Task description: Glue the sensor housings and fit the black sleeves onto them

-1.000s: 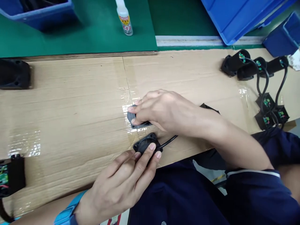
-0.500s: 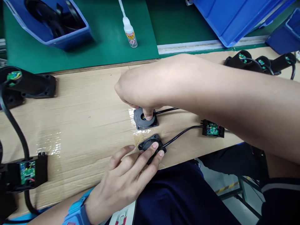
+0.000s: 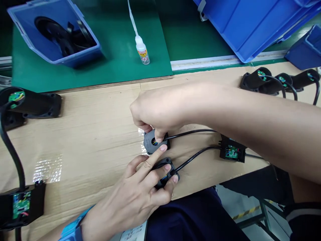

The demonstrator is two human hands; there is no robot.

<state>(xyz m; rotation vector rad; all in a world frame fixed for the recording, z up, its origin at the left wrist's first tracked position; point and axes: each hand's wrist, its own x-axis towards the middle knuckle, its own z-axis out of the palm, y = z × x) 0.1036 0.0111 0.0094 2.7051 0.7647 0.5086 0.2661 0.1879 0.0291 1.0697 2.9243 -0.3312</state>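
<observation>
Two black square parts with corner holes lie one behind the other on cardboard. The farther part (image 3: 149,143) has a round grey disc with coloured wires in its centre opening. My right hand (image 3: 160,110) reaches over it, thumb pressed in the opening and fingers curled at its far edge. On the nearer part (image 3: 164,162) rests my left hand (image 3: 140,184), its middle finger and thumb holding the part's right side and its index finger stretched to the disc's near edge. Black cables run right from both parts, one to a black box with a green circuit board (image 3: 232,152).
Black tubes with cables stand at the left (image 3: 37,103) and far right (image 3: 258,78). A black box with a board (image 3: 22,204) lies lower left. Behind are a blue bin of black parts (image 3: 57,60), a small white bottle (image 3: 142,52) and large blue bins (image 3: 238,26).
My left index finger has stretched forward to the farther part. Wires now show in the nearer part under my left fingers. The whole view has shifted, so things appear lower.
</observation>
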